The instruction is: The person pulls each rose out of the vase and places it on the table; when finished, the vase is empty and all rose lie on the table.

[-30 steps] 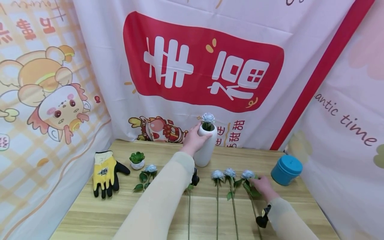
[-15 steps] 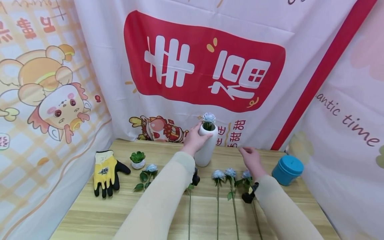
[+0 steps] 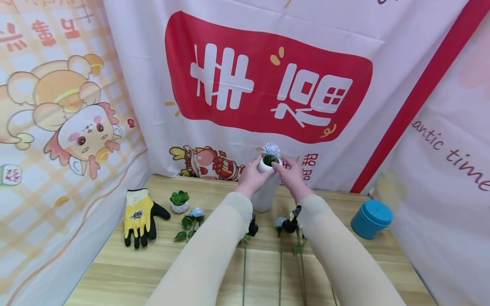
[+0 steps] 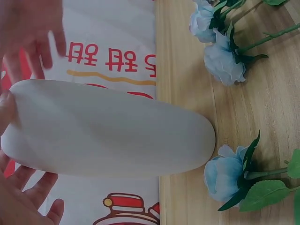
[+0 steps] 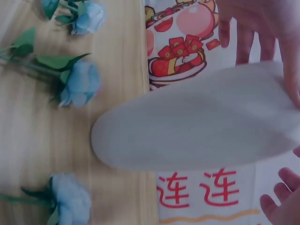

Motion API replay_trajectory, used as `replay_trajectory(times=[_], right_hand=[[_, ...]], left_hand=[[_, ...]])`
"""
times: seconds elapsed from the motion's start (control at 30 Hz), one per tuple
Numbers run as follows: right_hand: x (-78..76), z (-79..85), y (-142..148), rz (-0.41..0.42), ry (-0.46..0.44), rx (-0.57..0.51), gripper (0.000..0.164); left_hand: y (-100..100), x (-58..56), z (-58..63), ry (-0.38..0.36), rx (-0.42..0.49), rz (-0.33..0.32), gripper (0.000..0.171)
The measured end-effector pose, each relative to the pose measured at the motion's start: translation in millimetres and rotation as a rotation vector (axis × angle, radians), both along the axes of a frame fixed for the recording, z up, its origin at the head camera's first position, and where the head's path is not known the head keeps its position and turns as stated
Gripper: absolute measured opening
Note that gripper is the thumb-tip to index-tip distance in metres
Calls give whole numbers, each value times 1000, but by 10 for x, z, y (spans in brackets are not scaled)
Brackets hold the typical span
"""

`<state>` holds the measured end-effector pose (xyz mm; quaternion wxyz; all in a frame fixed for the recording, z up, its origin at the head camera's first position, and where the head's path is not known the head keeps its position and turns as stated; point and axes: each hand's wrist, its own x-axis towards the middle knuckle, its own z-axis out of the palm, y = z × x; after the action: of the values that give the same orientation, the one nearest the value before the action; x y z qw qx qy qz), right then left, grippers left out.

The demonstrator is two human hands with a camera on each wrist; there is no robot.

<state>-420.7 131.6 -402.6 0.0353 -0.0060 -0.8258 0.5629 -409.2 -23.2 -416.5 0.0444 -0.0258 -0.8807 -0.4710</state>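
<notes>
A tall white vase (image 3: 266, 193) stands upright on the table, with one pale blue artificial rose (image 3: 271, 149) in its mouth. My left hand (image 3: 253, 176) grips the vase near the rim from the left, thumb across the front. From the right, my right hand (image 3: 292, 173) holds the rim, its thumb at the front edge beside the rose's leaves. The vase's smooth body (image 4: 108, 131) fills the middle of the left wrist view. In the right wrist view, the fingers of my right hand (image 5: 283, 194) show at the lower right edge, partly cut off.
More blue roses lie on the table (image 3: 126, 280), including one left of my left arm (image 3: 196, 212) and one near my right wrist (image 3: 280, 221). A yellow-black glove (image 3: 139, 219) and potted succulent (image 3: 179, 201) are left; a blue lidded canister (image 3: 371, 219) is right. A printed cloth hangs behind.
My right hand has left the rightmost rose on the table and moved up and left to the vase's rim. The left hand keeps its grip on the vase. The head view has shifted slightly.
</notes>
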Motion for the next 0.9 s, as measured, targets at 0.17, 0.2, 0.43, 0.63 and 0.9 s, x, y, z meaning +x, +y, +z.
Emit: replay_trajectory(times=[0.17, 0.2, 0.43, 0.63, 0.9], right_hand=[[-56, 123, -130, 100, -107, -68, 54], [-61, 152, -143, 98, -130, -79, 56], [-56, 276, -218, 74, -153, -139, 44], [-60, 255, -294, 13, -77, -168, 30], [-58, 238, -367, -4, -40, -152, 25]], left_hand=[[16, 0, 13, 3, -36, -5, 75], [22, -1, 14, 0, -41, -4, 75], [64, 19, 42, 6, -51, 2, 66], [71, -10, 31, 22, -76, 19, 59], [37, -29, 11, -6, -57, 39, 62]])
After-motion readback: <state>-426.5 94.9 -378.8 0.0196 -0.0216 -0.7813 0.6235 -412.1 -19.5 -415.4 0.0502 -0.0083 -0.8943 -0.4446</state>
